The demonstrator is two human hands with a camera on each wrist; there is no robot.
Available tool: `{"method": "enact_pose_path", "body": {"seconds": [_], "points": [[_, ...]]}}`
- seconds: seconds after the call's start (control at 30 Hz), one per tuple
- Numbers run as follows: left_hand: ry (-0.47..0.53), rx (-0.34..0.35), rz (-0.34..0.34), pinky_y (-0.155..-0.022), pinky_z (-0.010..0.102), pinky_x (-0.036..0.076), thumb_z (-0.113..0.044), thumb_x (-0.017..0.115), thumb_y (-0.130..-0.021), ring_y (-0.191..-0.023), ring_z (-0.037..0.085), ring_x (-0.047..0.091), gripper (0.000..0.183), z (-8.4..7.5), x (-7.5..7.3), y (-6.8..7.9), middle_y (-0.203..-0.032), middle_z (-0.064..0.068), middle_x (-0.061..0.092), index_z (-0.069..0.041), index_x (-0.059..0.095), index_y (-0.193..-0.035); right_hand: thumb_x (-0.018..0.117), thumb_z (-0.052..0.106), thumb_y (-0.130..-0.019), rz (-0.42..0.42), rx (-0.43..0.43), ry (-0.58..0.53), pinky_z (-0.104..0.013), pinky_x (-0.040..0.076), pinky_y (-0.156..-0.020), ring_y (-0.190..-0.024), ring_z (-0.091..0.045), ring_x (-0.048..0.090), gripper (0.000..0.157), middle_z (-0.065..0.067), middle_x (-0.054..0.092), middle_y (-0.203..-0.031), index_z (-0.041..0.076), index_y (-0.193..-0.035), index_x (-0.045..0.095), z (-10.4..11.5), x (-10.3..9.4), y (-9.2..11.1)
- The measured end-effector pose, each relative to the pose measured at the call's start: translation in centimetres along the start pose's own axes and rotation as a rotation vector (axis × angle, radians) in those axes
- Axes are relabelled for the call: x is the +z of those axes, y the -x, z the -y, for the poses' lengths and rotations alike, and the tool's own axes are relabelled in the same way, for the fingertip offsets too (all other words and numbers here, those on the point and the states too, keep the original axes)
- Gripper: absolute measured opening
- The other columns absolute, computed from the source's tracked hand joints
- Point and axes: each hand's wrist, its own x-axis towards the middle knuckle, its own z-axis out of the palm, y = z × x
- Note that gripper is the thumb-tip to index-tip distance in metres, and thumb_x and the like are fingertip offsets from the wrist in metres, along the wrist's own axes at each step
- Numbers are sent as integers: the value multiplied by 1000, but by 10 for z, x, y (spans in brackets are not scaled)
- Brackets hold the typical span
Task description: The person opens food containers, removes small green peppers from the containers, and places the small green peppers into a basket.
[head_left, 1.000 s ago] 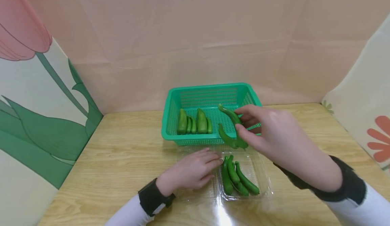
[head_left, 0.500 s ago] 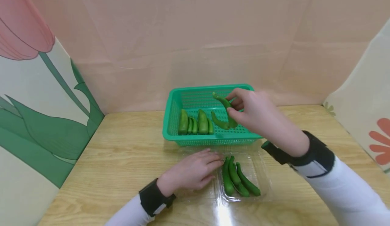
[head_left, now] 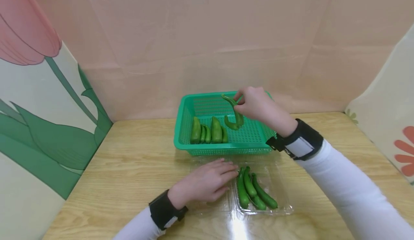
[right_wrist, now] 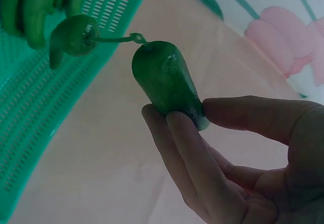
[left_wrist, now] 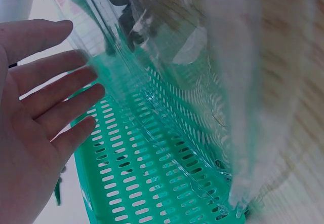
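Over the green basket [head_left: 210, 146], my right hand [head_left: 260, 107] pinches a green chili pepper [head_left: 238, 117] between thumb and fingertips. In the right wrist view, a thin stem seems to link this chili pepper [right_wrist: 166, 79] to a second, curved one [right_wrist: 76, 35] hanging beside it. My left hand [head_left: 208, 182] rests by the middle fold of a clear plastic clamshell box [head_left: 276, 186], its fingers extended. The left wrist view shows those fingers [left_wrist: 63, 82] at the clear plastic. Several green chili peppers [head_left: 249, 186] lie in the box's right half.
Several green peppers [head_left: 216, 131], two thicker than the others, stand in a row in the left part of the basket. The basket sits behind the box on a wooden table [head_left: 139, 153]. A pink cloth backdrop [head_left: 155, 49] rises behind, with flower-printed panels [head_left: 42, 135] at the sides.
My right hand has moved away from me and leftward, carrying the linked chili peppers from the basket's front right edge to above its middle. The left hand has stayed in place.
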Motion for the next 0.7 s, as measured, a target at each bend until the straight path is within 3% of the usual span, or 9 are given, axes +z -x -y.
{"method": "enact_pose_path", "body": {"seconds": [0.17,0.27,0.43,0.53,0.7], "points": [[4,-2,5,-117,36,28,-32,60,-91,-132,20,45,52,1,1,-1,-142,7,50,-8,50,-135,57,11,-82,67,27,-19,-24,47,-49,-62,-16,61,33,-19,70,-98,-1,-112,63,-10,9,-20],[7,-3,4,-117,37,29,-32,60,-90,-132,20,45,52,1,0,-1,-142,7,50,-8,50,-135,54,8,-81,117,48,-61,-21,42,-48,-58,-12,60,37,-21,69,-103,-4,-116,61,-16,16,-33],[-2,3,-10,-117,36,27,-32,62,-89,-131,20,46,53,1,0,-1,-141,7,50,-8,51,-135,55,8,-85,207,94,-106,-30,58,-67,-74,-21,71,36,-25,62,-120,-6,-119,60,-24,26,-48],[-2,2,-10,-117,36,26,-32,61,-89,-132,20,46,54,1,1,-2,-141,7,50,-8,50,-135,56,10,-85,253,115,-93,-35,59,-76,-77,-22,72,33,-24,64,-116,-5,-114,63,-28,31,-54],[1,-2,-6,-118,35,25,-33,61,-89,-132,19,46,54,1,1,-2,-141,7,50,-8,50,-136,54,12,-89,326,137,-82,-34,60,-73,-73,-20,71,24,-19,71,-97,-2,-101,69,-39,39,-62]]}}
